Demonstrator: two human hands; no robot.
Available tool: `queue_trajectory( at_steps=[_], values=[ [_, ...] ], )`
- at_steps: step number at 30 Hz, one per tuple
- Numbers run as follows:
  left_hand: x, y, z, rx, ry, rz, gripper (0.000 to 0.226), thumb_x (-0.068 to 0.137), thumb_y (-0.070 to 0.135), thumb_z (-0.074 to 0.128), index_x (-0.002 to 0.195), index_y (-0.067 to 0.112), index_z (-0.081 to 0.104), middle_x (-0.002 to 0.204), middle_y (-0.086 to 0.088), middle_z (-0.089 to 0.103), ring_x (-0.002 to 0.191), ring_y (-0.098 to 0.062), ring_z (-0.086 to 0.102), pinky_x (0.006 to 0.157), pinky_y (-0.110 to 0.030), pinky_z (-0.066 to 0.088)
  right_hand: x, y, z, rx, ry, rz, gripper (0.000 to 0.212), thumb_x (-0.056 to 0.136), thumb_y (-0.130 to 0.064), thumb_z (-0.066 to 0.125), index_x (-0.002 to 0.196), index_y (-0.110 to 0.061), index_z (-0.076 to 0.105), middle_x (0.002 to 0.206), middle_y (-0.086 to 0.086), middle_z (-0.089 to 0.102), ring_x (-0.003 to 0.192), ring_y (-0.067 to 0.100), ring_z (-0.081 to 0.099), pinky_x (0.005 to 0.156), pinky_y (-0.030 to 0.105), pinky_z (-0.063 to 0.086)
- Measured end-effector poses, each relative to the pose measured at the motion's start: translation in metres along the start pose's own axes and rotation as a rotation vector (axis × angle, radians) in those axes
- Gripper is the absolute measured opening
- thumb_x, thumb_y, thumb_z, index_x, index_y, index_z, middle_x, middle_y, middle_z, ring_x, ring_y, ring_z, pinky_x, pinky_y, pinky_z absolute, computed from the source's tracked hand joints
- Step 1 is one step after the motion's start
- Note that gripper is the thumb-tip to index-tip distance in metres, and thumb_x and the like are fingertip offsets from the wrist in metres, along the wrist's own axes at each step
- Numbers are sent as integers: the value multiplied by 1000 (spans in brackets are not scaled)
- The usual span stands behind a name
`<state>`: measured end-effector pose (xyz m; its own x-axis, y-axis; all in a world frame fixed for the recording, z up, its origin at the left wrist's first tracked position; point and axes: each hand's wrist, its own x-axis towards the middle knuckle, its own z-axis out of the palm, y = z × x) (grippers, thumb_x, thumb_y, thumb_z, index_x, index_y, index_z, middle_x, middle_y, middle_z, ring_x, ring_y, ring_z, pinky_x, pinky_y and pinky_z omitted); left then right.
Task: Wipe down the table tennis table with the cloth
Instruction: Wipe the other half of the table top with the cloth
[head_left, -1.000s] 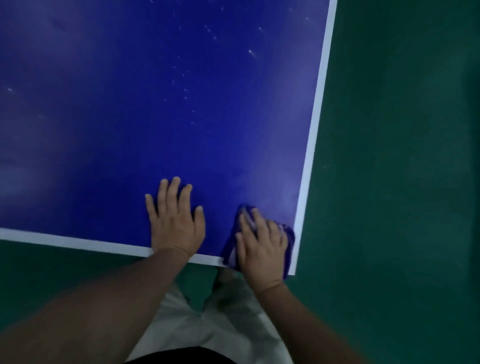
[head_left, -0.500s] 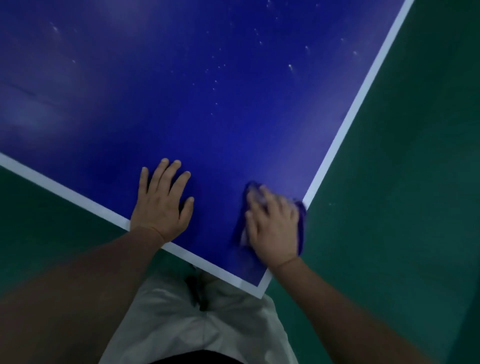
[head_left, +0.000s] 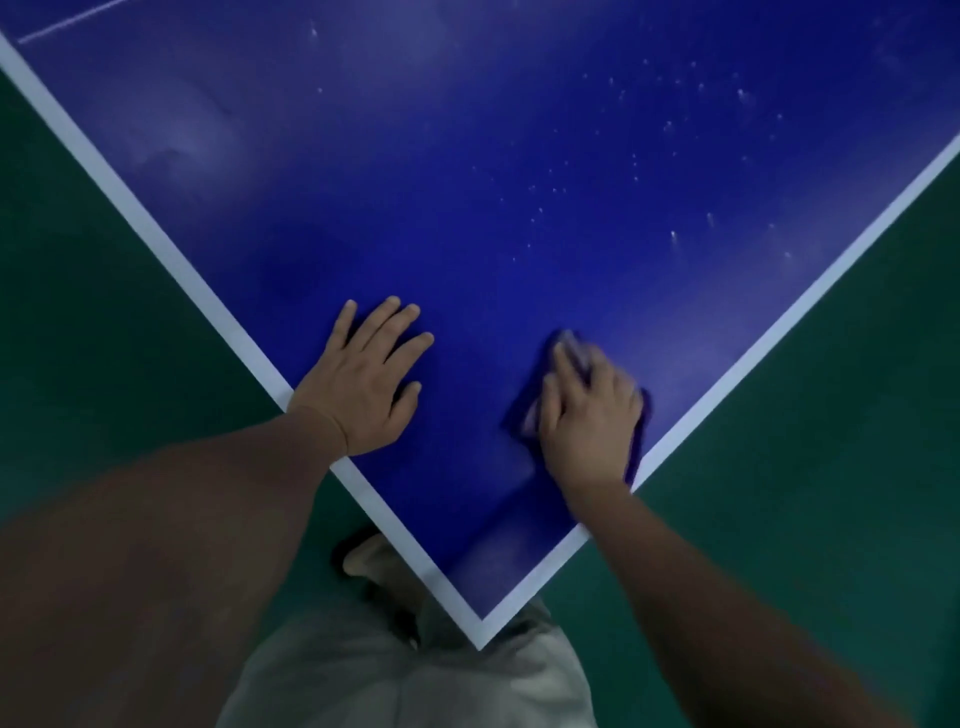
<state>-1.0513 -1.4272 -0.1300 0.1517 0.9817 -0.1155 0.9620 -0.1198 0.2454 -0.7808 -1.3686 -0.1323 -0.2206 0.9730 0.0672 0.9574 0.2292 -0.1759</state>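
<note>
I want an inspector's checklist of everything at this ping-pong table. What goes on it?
Surface: blue table tennis table with white edge lines, its corner pointing toward the person; small white specks scattered on the far right part.
Job's things: dark blue cloth, lying on the table near the right edge.
Clutter: nothing seen.
Grippers: left hand flat on the table, fingers straight; right hand presses on the cloth, slightly blurred.
Cables: nothing seen.
Surroundings: dark green floor; the person's light trousers.
</note>
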Motion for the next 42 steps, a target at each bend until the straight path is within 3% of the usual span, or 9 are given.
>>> queue_trajectory(
  at_steps=[4,10,18,24,30,33,35,38,42],
  values=[
    [1,-1,-1,-13,-7,6,65,95,44,25,149,14,45,163,-11,27,153,-28,16,122,-59,9,-86,-20,2,55,-87,-282,40,103,-41,46,138,-28,61,140,3,56,115,32,53,101,52,41],
    [0,-5,3,-1,-8,3,62,97,43,27,150,16,44,163,-10,26,154,-29,15,122,-59,10,-9,11,-7,135,-124,-654,35,103,-33,54,131,-17,68,129,12,62,104,36,60,89,52,44],
    [1,-6,7,-7,36,-14,55,97,38,36,146,18,49,161,-9,32,152,-28,20,122,-58,13,37,3,-29,254,-406,-535,53,92,-25,39,143,-22,57,140,9,53,122,34,49,106,54,37],
    [0,-2,6,22,21,-60,55,98,40,34,148,21,47,161,-5,31,153,-26,18,122,-57,16,69,25,-65,43,-660,-199,80,95,-37,59,161,-26,15,158,3,32,143,27,30,116,49,31],
    [0,-1,8,33,16,-104,56,98,42,32,150,25,44,164,1,19,154,-22,13,125,-50,8,125,47,-87,110,-909,-186,55,71,-60,80,83,-10,64,83,4,66,81,23,63,69,41,54],
    [-1,0,9,48,17,-117,57,97,42,33,150,25,43,164,1,19,154,-22,12,125,-48,5,136,58,-101,655,-1004,50,37,72,-53,84,91,-26,69,87,-1,74,77,16,71,56,29,55],
    [0,0,9,54,9,-118,57,96,42,33,150,25,42,164,0,22,154,-23,12,125,-49,6,131,66,-95,873,-953,267,33,80,-48,81,107,-35,68,104,-2,76,92,18,74,72,34,61],
    [1,-1,8,60,5,-117,58,96,42,34,151,24,42,164,-2,23,154,-24,13,124,-51,8,113,83,-86,619,-948,377,43,95,-45,65,128,-19,58,117,4,71,102,26,71,89,49,58],
    [0,0,9,65,17,-116,58,96,42,35,150,23,43,163,-4,26,154,-25,14,124,-51,8,104,101,-100,139,-823,11,50,92,-64,55,71,-19,58,64,-11,65,58,8,63,58,39,55]
  ],
)
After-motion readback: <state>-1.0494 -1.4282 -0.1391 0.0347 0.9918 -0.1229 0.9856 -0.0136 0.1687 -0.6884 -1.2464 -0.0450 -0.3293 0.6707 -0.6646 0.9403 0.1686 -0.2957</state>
